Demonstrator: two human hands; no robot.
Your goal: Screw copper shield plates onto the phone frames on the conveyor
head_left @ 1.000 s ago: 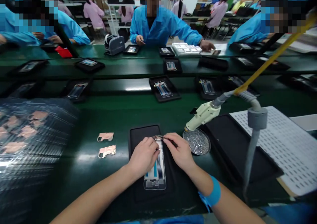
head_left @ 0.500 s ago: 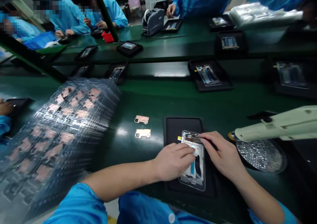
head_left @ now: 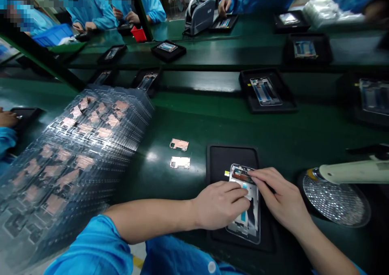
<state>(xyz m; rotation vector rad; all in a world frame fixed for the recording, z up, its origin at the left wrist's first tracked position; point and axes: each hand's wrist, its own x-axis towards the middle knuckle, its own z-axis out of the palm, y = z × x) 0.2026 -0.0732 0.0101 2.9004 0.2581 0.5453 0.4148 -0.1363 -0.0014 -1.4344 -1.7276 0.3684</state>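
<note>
In the head view, the person's left hand (head_left: pixel 220 206) lies half-closed across the middle of a phone frame (head_left: pixel 244 204), its fingertips on the frame's face. The right hand (head_left: pixel 281 198) is more open, with its fingers (head_left: pixel 258 177) stretched over the frame's far end, next to a small dark part there. Whether either hand grips anything cannot be told. The frame lies lengthwise on a black mat (head_left: pixel 232 161), nearer the mat's right edge, with its lower end close to the near edge and bare mat to its left and beyond it. A yellow tab (head_left: pixel 227 173) sits just off the frame's left side. Past the mat's right edge, a round mesh disc (head_left: pixel 336 202) sits just beside the right hand, under a cream nozzle (head_left: pixel 355 171). Two metal plates (head_left: pixel 179 153) lie on the green counter (head_left: pixel 194 125) left of the mat, well short of a tall slanted stack of clear trays (head_left: pixel 75 157) near the left edge.
</note>
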